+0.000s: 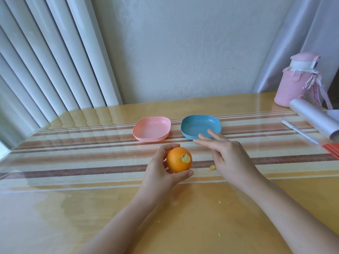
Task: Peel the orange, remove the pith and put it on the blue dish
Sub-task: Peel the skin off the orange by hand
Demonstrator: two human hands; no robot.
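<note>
My left hand (161,171) grips the orange (178,160) just above the table, fingers behind it and thumb under its front. A small patch of peel is torn off its top, showing pale pith. My right hand (227,158) hovers to the right of the orange with fingers spread and straight, holding nothing; its fingertips reach over the near rim of the blue dish (200,126). The blue dish has nothing in it. A small scrap of peel (212,167) lies on the table beside my right hand.
A pink dish (151,130) stands left of the blue one. At the right are a pink bottle (297,81), a white roll (315,119), a white pen (298,132) and a red object (332,149). Tiny peel crumbs (219,202) dot the near table.
</note>
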